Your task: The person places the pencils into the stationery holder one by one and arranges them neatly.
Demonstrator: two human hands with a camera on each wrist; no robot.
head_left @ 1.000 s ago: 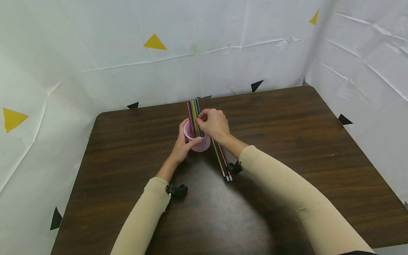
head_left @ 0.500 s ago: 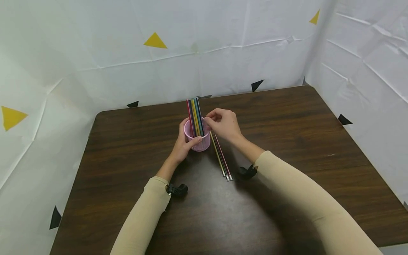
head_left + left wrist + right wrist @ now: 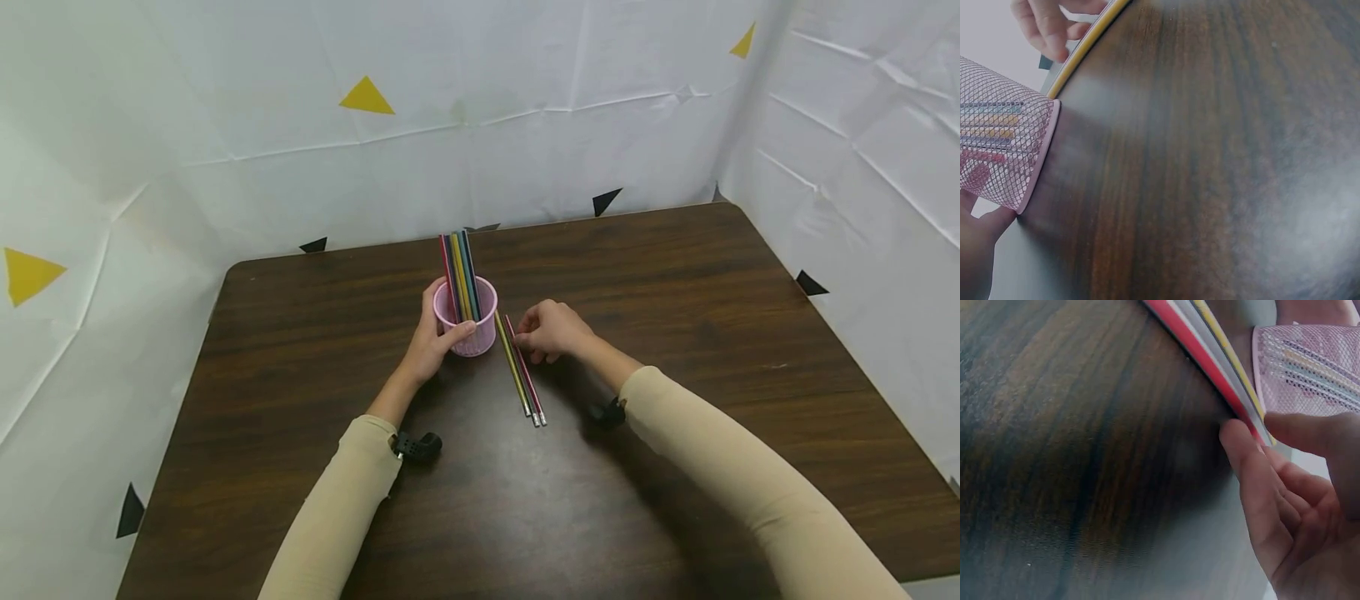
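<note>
A pink mesh cup point(image 3: 474, 337) stands on the dark wooden table point(image 3: 675, 333) with several coloured pencils point(image 3: 458, 271) upright in it. My left hand point(image 3: 444, 321) grips the cup from its left side, thumb on the front wall. Three pencils point(image 3: 522, 375) lie side by side just right of the cup, yellow, grey and red. My right hand point(image 3: 528, 337) is down on their far end. In the right wrist view its thumb and forefinger point(image 3: 1254, 428) pinch the red pencil point(image 3: 1200, 353) beside the cup point(image 3: 1310, 362). The left wrist view shows the cup point(image 3: 1004, 156) and the right hand's fingers point(image 3: 1047, 28).
White sheets with yellow and black triangles wall the table at the back, left and right. Black wrist mounts point(image 3: 417, 447) show at both sleeves. Bare tabletop extends right of and in front of the lying pencils.
My right hand left the standing pencils, came down and to the right, and now pinches the lying red pencil. The left hand and cup stayed put.
</note>
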